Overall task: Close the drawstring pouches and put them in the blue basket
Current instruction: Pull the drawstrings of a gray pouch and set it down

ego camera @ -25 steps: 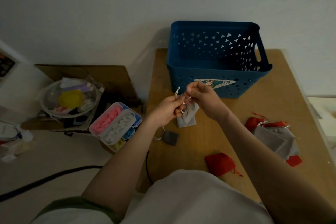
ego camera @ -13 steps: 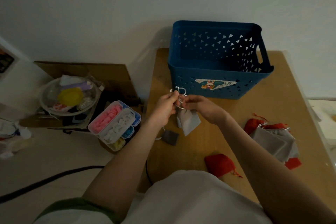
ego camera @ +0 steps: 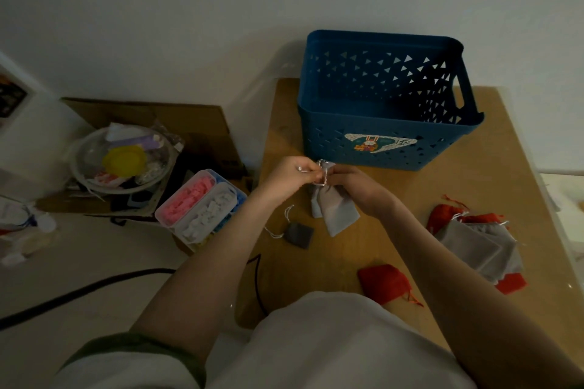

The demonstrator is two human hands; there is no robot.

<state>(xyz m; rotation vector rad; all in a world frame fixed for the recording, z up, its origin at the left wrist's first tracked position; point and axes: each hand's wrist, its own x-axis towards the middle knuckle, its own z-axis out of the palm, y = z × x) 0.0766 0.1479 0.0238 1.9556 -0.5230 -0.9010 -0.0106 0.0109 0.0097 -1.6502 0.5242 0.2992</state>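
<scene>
A light grey drawstring pouch (ego camera: pixel 335 211) hangs between my hands just above the wooden table (ego camera: pixel 363 246). My left hand (ego camera: pixel 290 177) pinches its white cord at the gathered mouth. My right hand (ego camera: pixel 354 181) grips the pouch's neck from the right. The blue basket (ego camera: pixel 388 148) stands right behind my hands, and nothing shows inside it. A small dark grey pouch (ego camera: pixel 299 234) lies below my left wrist. A red pouch (ego camera: pixel 384 283) lies near the table's front. A heap of grey and red pouches (ego camera: pixel 474 240) lies at the right.
Left of the table a clear box of pink and white pieces (ego camera: pixel 202 208) sits on the floor. Behind it are a round bowl of clutter (ego camera: pixel 123 161) and a flat cardboard sheet (ego camera: pixel 189 123). A black cable (ego camera: pixel 79 294) runs across the floor.
My hands have come down from in front of the basket's label toward the table. The pouch's mouth is now gathered tight between them.
</scene>
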